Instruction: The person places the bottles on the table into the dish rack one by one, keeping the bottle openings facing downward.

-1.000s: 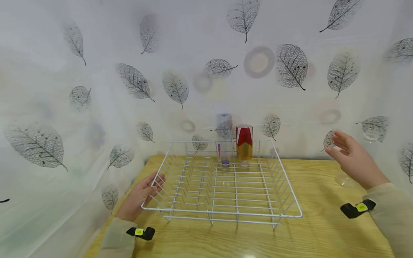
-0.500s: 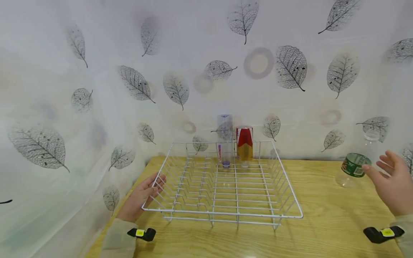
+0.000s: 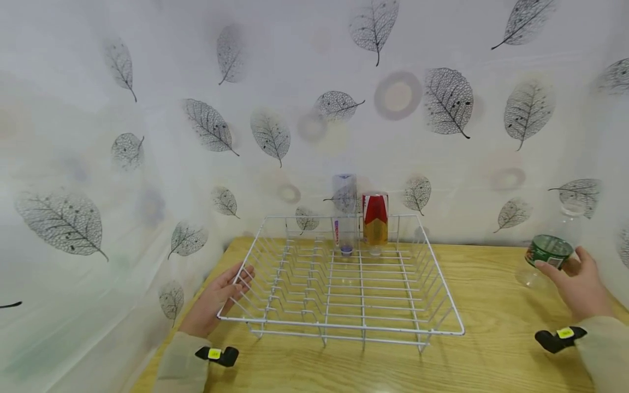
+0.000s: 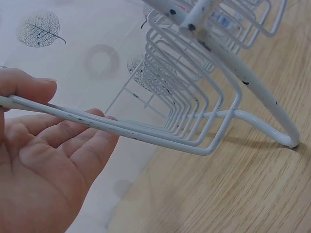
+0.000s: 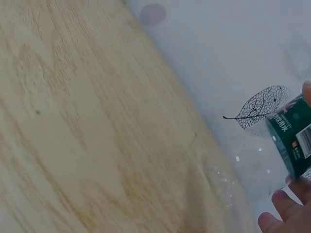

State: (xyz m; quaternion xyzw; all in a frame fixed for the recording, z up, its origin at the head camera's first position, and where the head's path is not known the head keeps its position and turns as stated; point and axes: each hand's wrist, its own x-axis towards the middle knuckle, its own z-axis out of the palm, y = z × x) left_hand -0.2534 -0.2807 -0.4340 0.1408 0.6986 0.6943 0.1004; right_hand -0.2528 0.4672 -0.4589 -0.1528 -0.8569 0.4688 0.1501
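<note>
A white wire dish rack (image 3: 363,327) stands on the wooden table. My left hand (image 3: 221,295) is at its left side. In the left wrist view the thumb (image 4: 29,87) lies over the rack's rim wire, with the fingers stretched beneath it. At the far right is a clear plastic bottle with a green label (image 3: 547,251), its neck up. My right hand (image 3: 582,286) is around this bottle, thumb in front and fingers behind. The right wrist view shows the label (image 5: 294,138) between thumb and fingertips, with part of the hand cut off.
Behind the rack's back edge, a red and gold can (image 3: 375,218) and a clear, purple-marked bottle or tube (image 3: 345,218) stand side by side. A pale leaf-print curtain (image 3: 314,71) hangs around the back and left of the wooden table (image 3: 491,305).
My right hand has swung out to the right past the bottle, then back in, and now holds it at the label. The left hand and the rack have stayed put.
</note>
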